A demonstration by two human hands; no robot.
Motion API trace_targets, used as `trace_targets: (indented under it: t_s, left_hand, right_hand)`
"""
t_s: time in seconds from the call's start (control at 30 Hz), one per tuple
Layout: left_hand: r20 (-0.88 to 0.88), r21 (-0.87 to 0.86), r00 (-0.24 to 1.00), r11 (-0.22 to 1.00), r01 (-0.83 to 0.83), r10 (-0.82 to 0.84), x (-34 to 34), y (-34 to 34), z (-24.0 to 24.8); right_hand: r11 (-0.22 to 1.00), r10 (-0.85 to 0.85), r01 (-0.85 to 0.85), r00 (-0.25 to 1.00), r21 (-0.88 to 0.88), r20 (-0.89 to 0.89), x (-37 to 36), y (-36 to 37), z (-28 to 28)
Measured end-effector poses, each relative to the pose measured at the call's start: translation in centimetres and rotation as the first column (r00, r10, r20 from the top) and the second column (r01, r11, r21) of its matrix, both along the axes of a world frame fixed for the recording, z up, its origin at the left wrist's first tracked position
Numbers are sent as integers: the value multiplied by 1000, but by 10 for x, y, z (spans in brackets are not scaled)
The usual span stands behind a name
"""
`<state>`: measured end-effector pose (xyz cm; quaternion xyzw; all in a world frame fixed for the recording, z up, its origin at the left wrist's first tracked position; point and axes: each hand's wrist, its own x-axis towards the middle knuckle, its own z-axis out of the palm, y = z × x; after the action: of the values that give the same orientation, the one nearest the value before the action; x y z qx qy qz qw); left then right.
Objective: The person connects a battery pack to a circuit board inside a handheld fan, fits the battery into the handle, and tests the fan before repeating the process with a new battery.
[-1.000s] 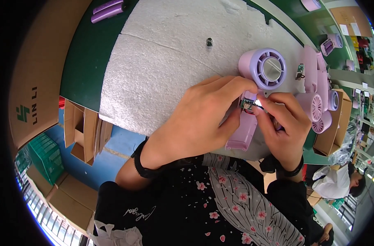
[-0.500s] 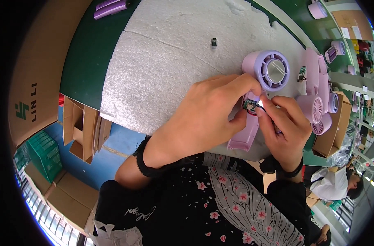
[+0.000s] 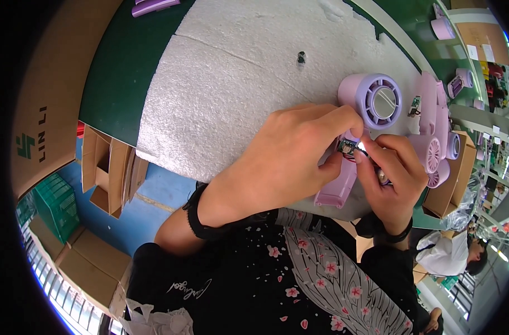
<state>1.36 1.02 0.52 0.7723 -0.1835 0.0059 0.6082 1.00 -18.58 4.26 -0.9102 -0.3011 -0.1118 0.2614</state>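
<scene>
A purple handheld fan [image 3: 372,99] lies on a white foam sheet, its round head facing up and its handle shell [image 3: 337,188] opened. My left hand [image 3: 291,159] is closed around the neck, thumb and forefinger at a small green circuit board [image 3: 347,147] there. My right hand [image 3: 397,178] pinches a tiny bright white piece, which looks like a wire connector [image 3: 361,147], against the board's right side. Dark and red thin wires run beside it. Under the right fingers a small round metallic end [image 3: 382,176] shows; the rest is hidden by the hand.
Foam sheet [image 3: 221,100] covers the green table [image 3: 112,84]. At right lie more pink fan parts [image 3: 429,106] and a loose circuit board [image 3: 415,106], beside a cardboard box [image 3: 453,178]. Purple cylinders [image 3: 154,5] sit at the far left. A person [image 3: 447,254] sits at right.
The view has shifted slightly, so the bench things appear a little right and lower. Both hands keep their hold at the circuit board, with the right fingertips barely moved.
</scene>
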Motion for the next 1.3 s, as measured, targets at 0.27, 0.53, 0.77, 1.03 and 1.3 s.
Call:
trace_targets:
  t_s: [0.27,0.53,0.77,1.03,1.3]
  left_hand:
    - [30,-32,998,998,48,-47,2,1,2]
    - [124,-30,992,999,43,-39,2,-1,-6]
    - [100,76,992,995,64,-72,5,2,-2]
    - [-27,41,994,994,104,-103,4,7,1]
    - [-20,94,1000,995,24,-23,-3,8,-2]
  right_hand:
    - [996,5,-6,1000,-93,-10,1,1,6]
    - [975,-190,210,960,76,-208,0,5,4]
    - [974,-213,190,603,-121,-768,7,-4,27]
    - [987,10,-70,925,-144,-380,-18,-19,31]
    - [997,-69,59,969,-50,-239,-37,-22,7]
